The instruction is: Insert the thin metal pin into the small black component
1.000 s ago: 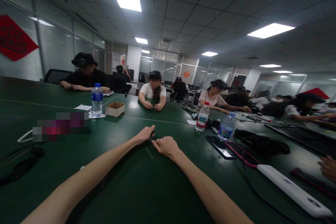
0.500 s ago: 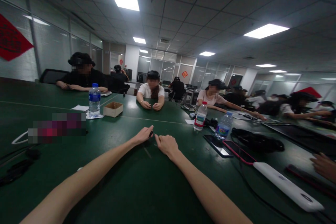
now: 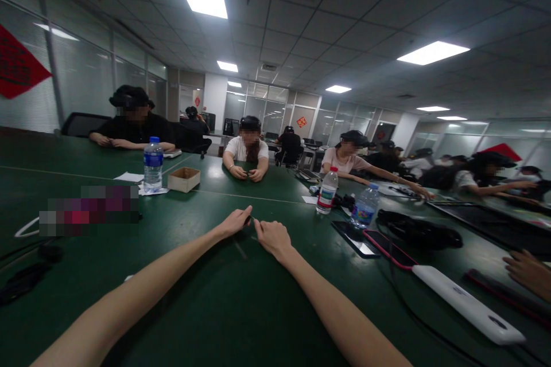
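Both my arms reach forward over a dark green table (image 3: 206,298). My left hand (image 3: 235,222) rests on the table with its fingers pinched on a small dark object (image 3: 248,219) that I cannot make out. Just to its right, my right hand (image 3: 271,237) is curled, fingertips touching the same spot. The two hands almost meet at the fingertips. A thin dark line lies on the table just below them.
Two phones (image 3: 374,243), a white power bank (image 3: 467,303) with cable, a black pouch (image 3: 419,235) and two water bottles (image 3: 327,190) lie to the right. A bottle (image 3: 152,164), a cardboard box (image 3: 183,179) and cables are left. Several people sit around; another person's hand (image 3: 529,273) is at right.
My hands stay together at the same spot; the right hand's fingers shifted slightly. The view drifted a little, so things slid leftward in the picture.
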`<state>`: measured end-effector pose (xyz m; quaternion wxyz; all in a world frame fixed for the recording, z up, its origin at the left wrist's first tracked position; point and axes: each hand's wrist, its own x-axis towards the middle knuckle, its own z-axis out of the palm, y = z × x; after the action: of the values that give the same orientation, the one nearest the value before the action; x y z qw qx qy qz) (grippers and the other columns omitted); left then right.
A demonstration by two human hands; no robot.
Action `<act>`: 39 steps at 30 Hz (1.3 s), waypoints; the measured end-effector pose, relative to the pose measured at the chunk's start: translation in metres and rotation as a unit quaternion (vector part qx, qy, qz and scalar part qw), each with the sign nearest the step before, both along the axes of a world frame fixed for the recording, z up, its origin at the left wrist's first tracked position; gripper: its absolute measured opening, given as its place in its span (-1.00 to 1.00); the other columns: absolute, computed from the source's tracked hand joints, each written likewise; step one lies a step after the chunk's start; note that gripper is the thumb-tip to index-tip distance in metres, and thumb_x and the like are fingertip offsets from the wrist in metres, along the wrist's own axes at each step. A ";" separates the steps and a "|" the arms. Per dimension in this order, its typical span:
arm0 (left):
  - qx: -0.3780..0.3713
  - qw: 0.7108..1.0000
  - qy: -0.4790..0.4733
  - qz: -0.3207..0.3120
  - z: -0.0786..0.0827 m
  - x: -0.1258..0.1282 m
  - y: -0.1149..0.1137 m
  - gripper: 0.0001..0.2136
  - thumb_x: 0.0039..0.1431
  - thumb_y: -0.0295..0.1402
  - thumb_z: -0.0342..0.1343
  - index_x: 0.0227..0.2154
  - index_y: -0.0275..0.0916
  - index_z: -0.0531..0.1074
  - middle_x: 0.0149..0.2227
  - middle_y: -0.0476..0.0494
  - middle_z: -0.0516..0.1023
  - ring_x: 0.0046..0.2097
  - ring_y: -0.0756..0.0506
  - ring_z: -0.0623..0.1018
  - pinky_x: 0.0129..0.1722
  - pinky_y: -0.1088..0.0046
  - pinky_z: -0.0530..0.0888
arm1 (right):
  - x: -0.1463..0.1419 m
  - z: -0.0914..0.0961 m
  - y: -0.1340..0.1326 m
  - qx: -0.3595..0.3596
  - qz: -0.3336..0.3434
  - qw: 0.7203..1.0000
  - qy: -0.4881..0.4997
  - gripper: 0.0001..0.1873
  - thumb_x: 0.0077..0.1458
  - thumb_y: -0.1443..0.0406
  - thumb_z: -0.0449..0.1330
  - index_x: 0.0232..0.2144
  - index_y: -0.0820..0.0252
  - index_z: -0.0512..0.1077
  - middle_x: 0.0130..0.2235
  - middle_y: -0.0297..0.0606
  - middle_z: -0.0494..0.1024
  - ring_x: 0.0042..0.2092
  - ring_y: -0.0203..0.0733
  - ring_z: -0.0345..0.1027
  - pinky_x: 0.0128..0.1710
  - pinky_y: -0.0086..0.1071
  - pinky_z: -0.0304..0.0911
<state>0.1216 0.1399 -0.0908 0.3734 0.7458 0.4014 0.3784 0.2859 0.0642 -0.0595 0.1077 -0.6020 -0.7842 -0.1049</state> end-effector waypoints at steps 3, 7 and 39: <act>-0.010 1.000 -0.018 0.014 0.001 -0.001 -0.001 -0.33 0.10 0.24 -0.37 -0.60 -0.29 0.32 -0.69 0.04 0.18 -0.57 0.00 0.22 -0.47 0.47 0.16 | 0.000 0.000 0.000 -0.003 0.002 1.000 0.002 -0.20 0.29 -0.03 -0.45 -0.29 0.20 0.52 -0.27 -0.08 0.58 -0.28 -0.17 0.47 -0.25 -0.37 0.25; 0.001 1.000 -0.011 0.016 0.002 0.000 -0.003 -0.35 0.10 0.23 -0.33 -0.60 -0.29 0.31 -0.67 0.03 0.19 -0.54 0.00 0.24 -0.46 0.48 0.16 | 0.000 0.000 0.000 0.000 0.004 1.000 -0.006 -0.21 0.29 -0.03 -0.43 -0.27 0.20 0.52 -0.27 -0.06 0.58 -0.28 -0.16 0.47 -0.24 -0.36 0.25; -0.053 0.994 -0.088 0.026 -0.004 0.000 0.003 -0.54 0.14 0.04 -0.24 -0.50 -0.27 0.30 -0.68 0.07 0.16 -0.61 0.03 0.17 -0.60 0.54 0.09 | -0.003 -0.002 0.000 0.027 -0.004 0.999 -0.031 -0.23 0.30 -0.01 -0.39 -0.28 0.22 0.54 -0.27 -0.03 0.58 -0.24 -0.10 0.48 -0.20 -0.32 0.25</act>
<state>0.1216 0.1429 -0.0949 0.4369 0.6779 0.4057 0.4302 0.2827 0.0643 -0.0620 0.0989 -0.5983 -0.7818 -0.1450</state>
